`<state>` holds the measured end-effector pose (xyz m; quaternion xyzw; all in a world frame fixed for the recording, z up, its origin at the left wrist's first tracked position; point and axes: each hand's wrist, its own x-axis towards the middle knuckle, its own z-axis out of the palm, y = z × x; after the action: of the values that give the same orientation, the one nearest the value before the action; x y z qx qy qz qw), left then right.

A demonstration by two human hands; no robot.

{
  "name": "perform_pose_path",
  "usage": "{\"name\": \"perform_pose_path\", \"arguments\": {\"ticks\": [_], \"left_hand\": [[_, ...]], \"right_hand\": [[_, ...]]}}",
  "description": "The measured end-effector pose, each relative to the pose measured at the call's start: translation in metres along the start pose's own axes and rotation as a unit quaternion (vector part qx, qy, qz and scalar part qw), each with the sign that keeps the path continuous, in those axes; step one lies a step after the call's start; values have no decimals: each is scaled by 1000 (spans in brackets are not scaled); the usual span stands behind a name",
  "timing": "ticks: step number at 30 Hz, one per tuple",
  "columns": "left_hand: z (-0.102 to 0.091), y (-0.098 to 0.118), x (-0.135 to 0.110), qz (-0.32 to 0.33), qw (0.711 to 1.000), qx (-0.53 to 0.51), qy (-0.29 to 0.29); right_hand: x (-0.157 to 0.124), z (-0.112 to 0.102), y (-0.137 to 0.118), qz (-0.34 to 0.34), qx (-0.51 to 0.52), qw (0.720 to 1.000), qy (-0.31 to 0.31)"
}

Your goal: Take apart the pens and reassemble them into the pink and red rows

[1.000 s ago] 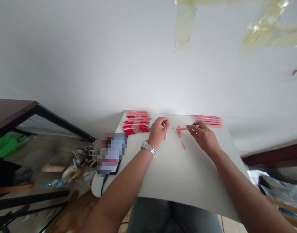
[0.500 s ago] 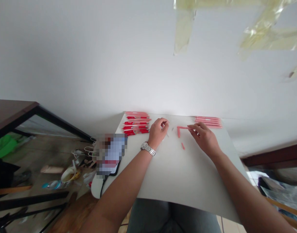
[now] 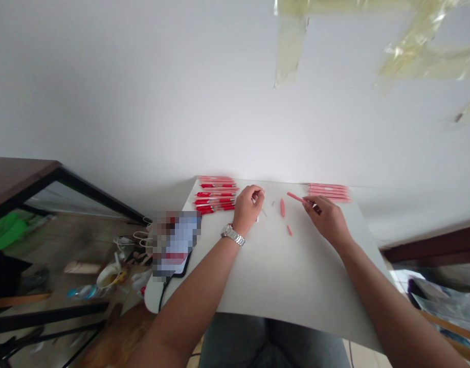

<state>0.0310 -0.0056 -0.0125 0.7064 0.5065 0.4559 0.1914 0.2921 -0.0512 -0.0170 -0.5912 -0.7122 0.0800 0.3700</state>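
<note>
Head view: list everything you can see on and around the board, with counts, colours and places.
board: 1, white, in front of the person
red pens: about seven, mostly red, stacked at the far left of the board
pink pens: about four, pink, at the far right of the board
loose pink barrel: 1, pink, mid-board between the hands
short pink piece: 1, pink, just nearer the person than the loose barrel
pixelated item: 1, colours obscured, at the board's left edge
black cable: 1, black, hanging off the left edge
tape: several strips, pale yellow, on the wall
wristwatch: 1, silver, on the left wrist
left hand: 1, curled, above the board; any held item is hidden
right hand: 1, pinching a pink pen barrel
</note>
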Motion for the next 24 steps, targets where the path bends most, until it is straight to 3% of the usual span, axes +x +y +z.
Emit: {"name": "perform_pose_path", "arguments": {"ticks": [9,14,24], "left_hand": [[-12,-4,-2,-31,976,215,-34],[-16,3,-3,-29,959,277,-48],[-15,10,-8,-51,938,326,-107]], "right_hand": [[-1,2,-1,40,-17,999,-11],[-3,1,-5,67,-34,997,-29],[-2,11,5,-3,-104,994,-42]]}}
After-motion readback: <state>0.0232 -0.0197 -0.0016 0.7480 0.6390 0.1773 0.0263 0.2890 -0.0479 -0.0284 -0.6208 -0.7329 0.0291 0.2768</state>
